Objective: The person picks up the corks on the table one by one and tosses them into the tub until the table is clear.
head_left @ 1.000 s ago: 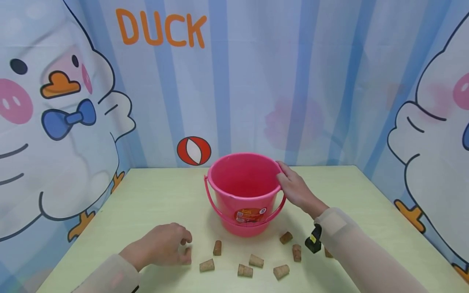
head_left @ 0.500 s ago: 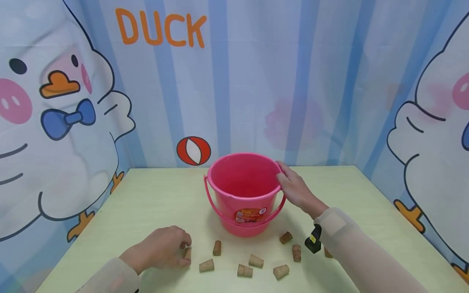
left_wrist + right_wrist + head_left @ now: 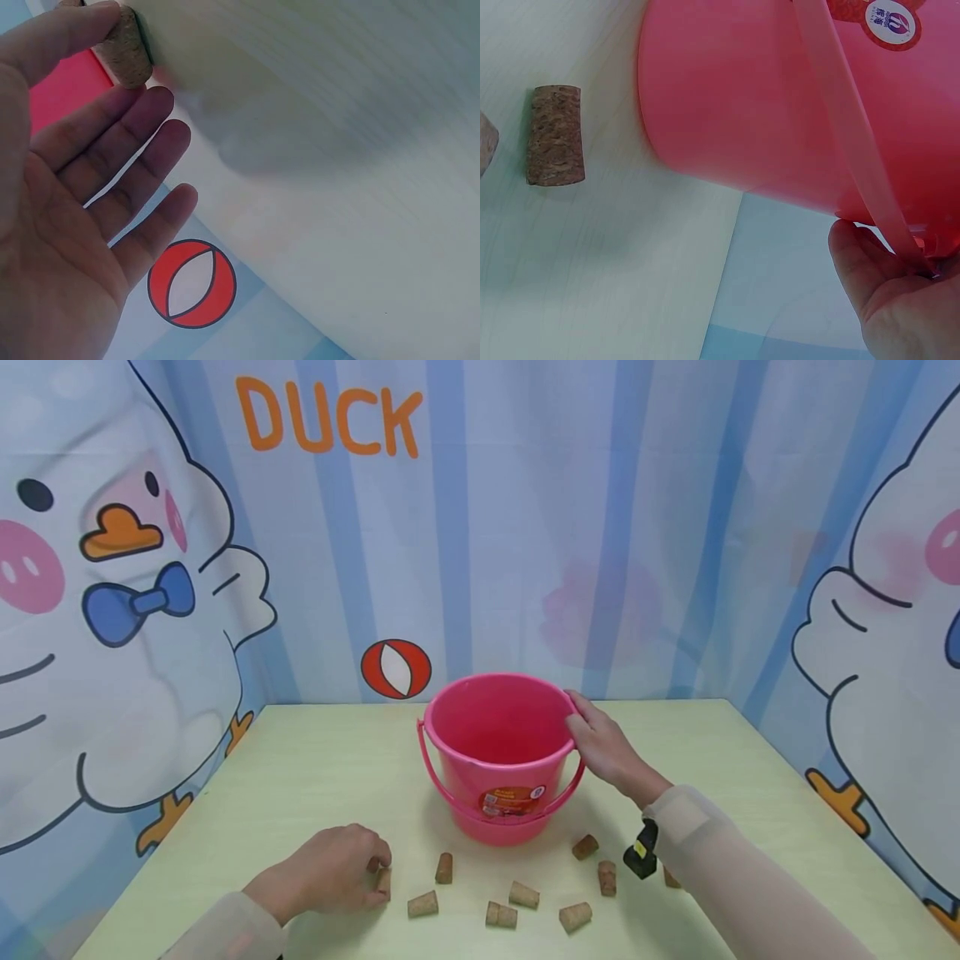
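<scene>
In the head view a pink bucket (image 3: 502,789) stands upright on the table, its hoop handle (image 3: 435,777) hanging down at the front. My right hand (image 3: 607,747) grips the bucket's right rim beside the handle joint, with the thumb over the edge. At the front left, low over the tabletop, my left hand (image 3: 333,870) pinches a cork (image 3: 127,56) between thumb and index finger. The other fingers of that hand lie fairly straight in the left wrist view. Right of it on the table are a pale cork (image 3: 423,904) and a darker cork (image 3: 445,867).
Several more corks lie in front of the bucket, among them a dark cork (image 3: 585,847) and a pale cork (image 3: 575,917). The pale table (image 3: 337,760) ends at a striped curtain (image 3: 495,527) printed with ducks.
My left hand has lowered slightly and its thumb and index finger have come together on a cork. My right hand and the bucket have stayed put.
</scene>
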Available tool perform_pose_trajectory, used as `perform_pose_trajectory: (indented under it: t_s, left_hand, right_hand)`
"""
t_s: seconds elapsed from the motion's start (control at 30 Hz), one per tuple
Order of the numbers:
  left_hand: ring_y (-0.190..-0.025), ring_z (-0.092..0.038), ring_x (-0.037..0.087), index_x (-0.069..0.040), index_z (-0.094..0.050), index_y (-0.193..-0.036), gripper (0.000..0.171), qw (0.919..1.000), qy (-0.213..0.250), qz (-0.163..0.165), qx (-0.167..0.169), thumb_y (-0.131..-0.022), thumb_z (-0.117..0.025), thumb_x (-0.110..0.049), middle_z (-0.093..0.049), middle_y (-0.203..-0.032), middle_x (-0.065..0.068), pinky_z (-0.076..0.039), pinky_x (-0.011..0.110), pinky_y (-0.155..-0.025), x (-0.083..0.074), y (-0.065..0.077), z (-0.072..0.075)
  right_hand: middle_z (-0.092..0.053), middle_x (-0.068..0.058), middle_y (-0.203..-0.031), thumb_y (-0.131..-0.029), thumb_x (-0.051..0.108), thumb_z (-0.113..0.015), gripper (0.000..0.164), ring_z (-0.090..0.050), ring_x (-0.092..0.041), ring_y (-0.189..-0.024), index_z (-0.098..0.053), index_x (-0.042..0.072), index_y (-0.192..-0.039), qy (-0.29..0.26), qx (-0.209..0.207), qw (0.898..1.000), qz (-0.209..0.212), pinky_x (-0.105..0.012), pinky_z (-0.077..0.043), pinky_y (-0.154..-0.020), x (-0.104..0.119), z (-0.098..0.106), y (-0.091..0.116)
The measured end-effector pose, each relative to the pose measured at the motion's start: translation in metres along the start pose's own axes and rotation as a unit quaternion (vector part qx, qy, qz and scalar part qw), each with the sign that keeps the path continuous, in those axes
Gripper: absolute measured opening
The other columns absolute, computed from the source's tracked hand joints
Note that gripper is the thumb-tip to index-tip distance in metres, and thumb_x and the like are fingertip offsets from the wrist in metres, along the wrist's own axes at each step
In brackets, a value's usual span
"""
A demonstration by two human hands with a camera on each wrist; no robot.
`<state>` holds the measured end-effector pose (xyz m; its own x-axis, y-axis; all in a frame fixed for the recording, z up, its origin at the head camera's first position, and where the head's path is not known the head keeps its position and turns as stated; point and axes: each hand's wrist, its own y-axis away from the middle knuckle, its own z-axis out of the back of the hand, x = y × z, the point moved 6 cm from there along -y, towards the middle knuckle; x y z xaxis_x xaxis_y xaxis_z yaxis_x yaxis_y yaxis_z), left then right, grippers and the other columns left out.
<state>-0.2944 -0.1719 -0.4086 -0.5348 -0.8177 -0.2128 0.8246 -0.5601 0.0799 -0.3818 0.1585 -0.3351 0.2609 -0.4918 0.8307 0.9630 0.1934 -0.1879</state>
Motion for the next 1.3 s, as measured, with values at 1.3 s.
perform_pose_trajectory:
  t_s: [1.3]
  left_hand:
    - [-0.084,-0.060,0.011,-0.024,-0.074,-0.091,0.016,0.9944,0.011,0.011,-0.105,-0.081,-0.086,-0.027,-0.064,-0.086,-0.015,-0.056,0.032,-0.075,-0.007,-0.007,0.027]
  right_hand:
    - [-0.050,-0.016,-0.149,-0.106,0.024,-0.043,0.061,-0.054,-0.039,-0.128,-0.025,0.012,-0.163,-0.004,-0.002,1.000,0.008,-0.054,-0.054,-0.098,-0.002,0.000,-0.001]
